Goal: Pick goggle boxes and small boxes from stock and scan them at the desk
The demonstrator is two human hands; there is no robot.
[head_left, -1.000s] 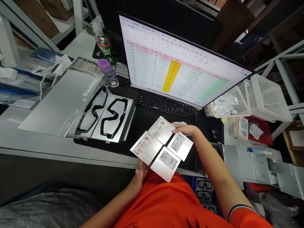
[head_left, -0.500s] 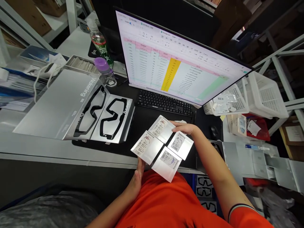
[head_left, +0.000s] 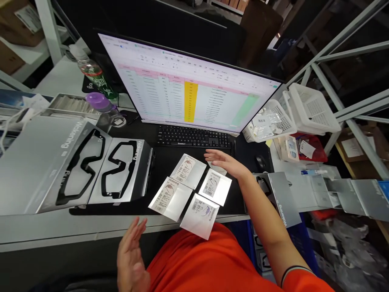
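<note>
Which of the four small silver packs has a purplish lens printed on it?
The pack nearest the orange shirt; the other three packs show brownish or greyish ones.

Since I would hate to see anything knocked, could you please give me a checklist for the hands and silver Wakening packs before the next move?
1. Four silver Wakening packs, printed labels up: ok.
2. Nearest pack fully on the desk: not ok; it appears to overhang the front edge.
3. Left hand off the packs: ok; open and empty.
4. Right hand free of contact: cannot tell; open beside the packs, close to a white item.
5. Keyboard apart from the packs: ok.
6. Small print readable: cannot tell; too small.
</note>
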